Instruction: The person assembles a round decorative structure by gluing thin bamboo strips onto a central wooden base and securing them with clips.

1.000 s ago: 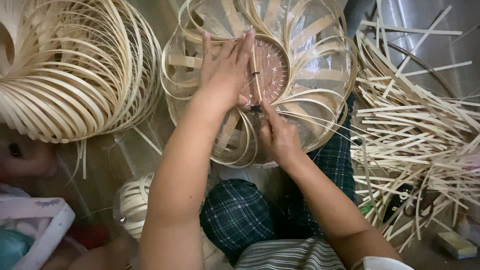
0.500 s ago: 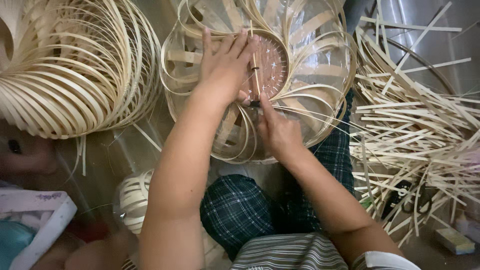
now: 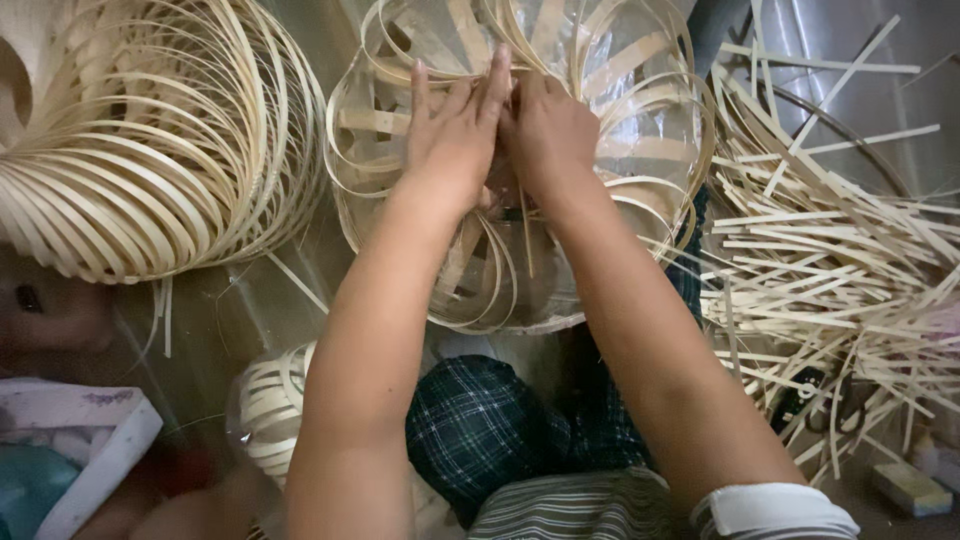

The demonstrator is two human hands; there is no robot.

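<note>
At the far left lies a large bundle of coiled bamboo strips (image 3: 150, 150), fanned out on the floor (image 3: 230, 320), and below it, near the person's knee, a small woven ball of strips (image 3: 270, 405) rests apart from the work. A pale cloth with a purple edge (image 3: 70, 450) is in the lower left corner.

In the middle, the bamboo lantern frame (image 3: 620, 90) stands in front of the person's checked trousers (image 3: 480, 430), its looped strips wrapped in a clear film. The left hand (image 3: 455, 135) lies flat on the top of the frame with the fingers stretched and pressed together, so its grip is open and holds nothing. The right hand (image 3: 545, 130) is just beside it, touching it; its fingers are curled down into the centre of the frame (the fingertips are hidden, so I cannot tell if they pinch something).

To do this step well, I think the flat hand must keep firm, even pressure so the loops do not spring out, while the other hand works slowly at the centre point.

At the right, a loose pile of straight bamboo strips (image 3: 830, 250) is spread over the floor, well apart from both hands.
</note>
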